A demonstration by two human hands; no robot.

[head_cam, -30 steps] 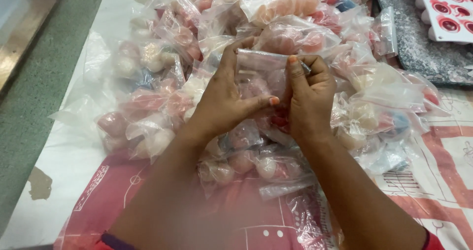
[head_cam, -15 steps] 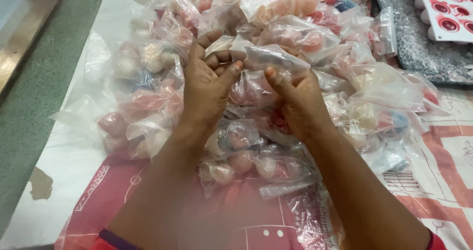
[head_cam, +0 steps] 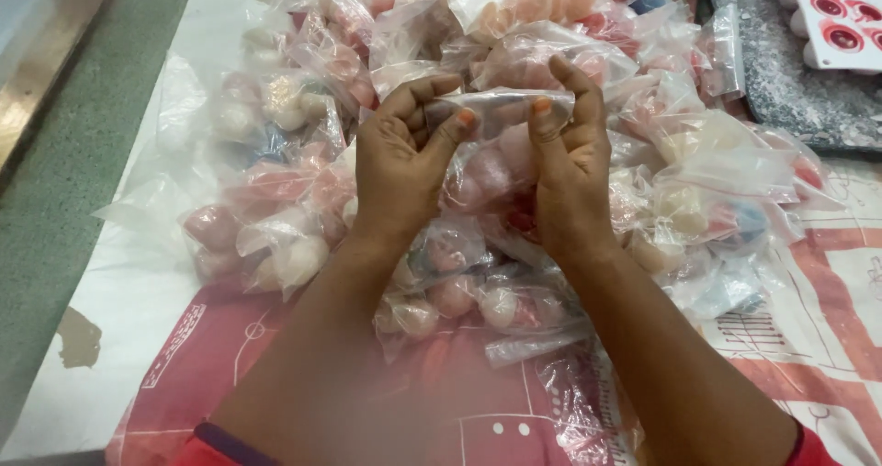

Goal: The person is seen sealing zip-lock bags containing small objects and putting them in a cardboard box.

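Both hands have turned upright since the earlier frame; the left hand (head_cam: pixel 400 167) and right hand (head_cam: pixel 570 167) pinch the top edge of a clear plastic bag (head_cam: pixel 501 149) mid-frame. Beyond lies a heap of filled bags (head_cam: pixel 643 167), with a grey tray (head_cam: pixel 790 89) upper right.

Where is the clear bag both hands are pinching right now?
In the head view, the clear bag is at centre, its top stretched between the left hand and right hand, just above the pile of filled bags.
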